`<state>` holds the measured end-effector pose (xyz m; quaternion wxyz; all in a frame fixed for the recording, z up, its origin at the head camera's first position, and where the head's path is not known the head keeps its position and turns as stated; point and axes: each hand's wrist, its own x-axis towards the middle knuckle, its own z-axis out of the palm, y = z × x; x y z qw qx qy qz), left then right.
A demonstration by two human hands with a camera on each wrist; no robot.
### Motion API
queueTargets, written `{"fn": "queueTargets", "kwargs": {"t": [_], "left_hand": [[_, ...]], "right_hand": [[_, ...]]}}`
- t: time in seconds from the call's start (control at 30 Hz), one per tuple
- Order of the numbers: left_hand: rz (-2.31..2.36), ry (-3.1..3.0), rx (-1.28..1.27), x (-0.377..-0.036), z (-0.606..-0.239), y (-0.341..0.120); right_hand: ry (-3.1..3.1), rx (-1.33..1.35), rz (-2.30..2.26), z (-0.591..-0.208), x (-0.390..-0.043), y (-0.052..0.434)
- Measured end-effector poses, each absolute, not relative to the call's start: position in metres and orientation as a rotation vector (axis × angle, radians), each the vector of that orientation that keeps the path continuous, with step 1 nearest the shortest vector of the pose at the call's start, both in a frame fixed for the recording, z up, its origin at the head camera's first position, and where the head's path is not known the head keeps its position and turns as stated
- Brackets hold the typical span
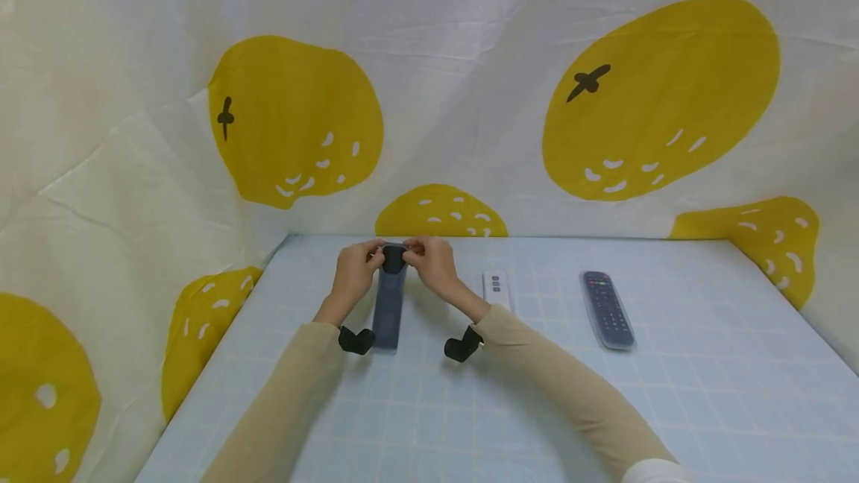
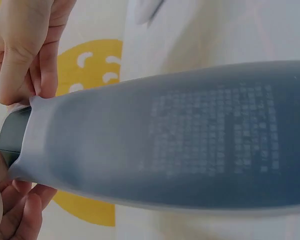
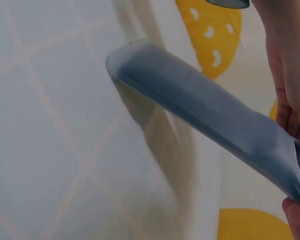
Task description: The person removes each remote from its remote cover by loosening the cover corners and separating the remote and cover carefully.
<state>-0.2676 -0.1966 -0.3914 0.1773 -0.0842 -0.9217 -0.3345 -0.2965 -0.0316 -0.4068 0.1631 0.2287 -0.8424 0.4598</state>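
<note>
A dark remote control (image 1: 394, 259) is partly inside a cloudy, translucent sleeve (image 1: 388, 315), with its black end out of the sleeve's mouth at the far end. My left hand (image 1: 353, 274) pinches the left edge of that mouth, and my right hand (image 1: 432, 265) pinches the right edge. In the left wrist view, rows of small printed text (image 2: 212, 132) show through the sleeve, which bulges around the mouth. The right wrist view has the sleeve's closed end (image 3: 132, 60) tilted above the tabletop, its shadow below.
A white remote (image 1: 496, 289) lies just right of my right forearm, partly hidden by it. Farther right lies a black remote (image 1: 607, 310) in a clear cover. The table has a pale blue checked cloth (image 1: 429, 423); a fruit-patterned curtain (image 1: 463, 95) hangs behind it.
</note>
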Motion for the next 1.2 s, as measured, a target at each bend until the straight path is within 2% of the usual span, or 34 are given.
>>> {"fn": "queueTargets", "kwargs": {"t": [0.87, 1.2], "left_hand": [[-1.246, -2.544, -0.258, -0.263, -0.366, -0.215], [-1.444, -2.484, -0.28, -0.26, -0.371, -0.217]], "right_hand": [[-2.395, 0.834, 1.326, -0.366, -0.287, -0.026], [-2.367, 0.846, 1.385, -0.368, -0.286, -0.024]]}}
